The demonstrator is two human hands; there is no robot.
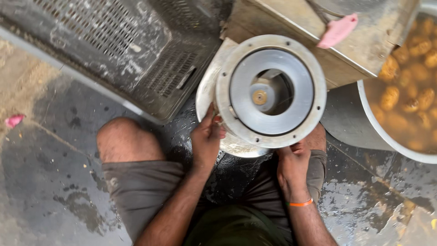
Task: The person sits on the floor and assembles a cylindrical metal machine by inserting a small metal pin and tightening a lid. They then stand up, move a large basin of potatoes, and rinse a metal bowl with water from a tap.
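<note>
The round grey metal machine housing with a flanged ring face [271, 91] hides much of what lies under it: the fingertips of both hands vanish beneath its lower rim, and the shallow metal dish [207, 91] behind it shows only as a crescent on the left and bottom. Through the ring's dark opening only part of a hub with one small brass-coloured shaft end [260, 97] can be made out. The white tub of yellowish peeled potatoes in cloudy water [403, 86] is cut off by the right edge, so its potatoes cannot be fully counted. The perforated grey metal crate [123, 50] and the tan metal box [318, 32] run out of the top of the frame.

Two hands are in view, both the person's own. The left hand [207, 139] is curled with the thumb up against the housing's left lower rim, gripping it. The right hand [293, 164], with one orange band at the wrist, curls its fingers up under the bottom rim and holds it too. The housing sits between the bent knees, above the wet dark concrete floor [54, 173].

One pink rag [337, 29] hangs on the box; one pink scrap [13, 120] lies at the far left. The crate edge and tub rim crowd the housing on both sides; open floor lies to the left.
</note>
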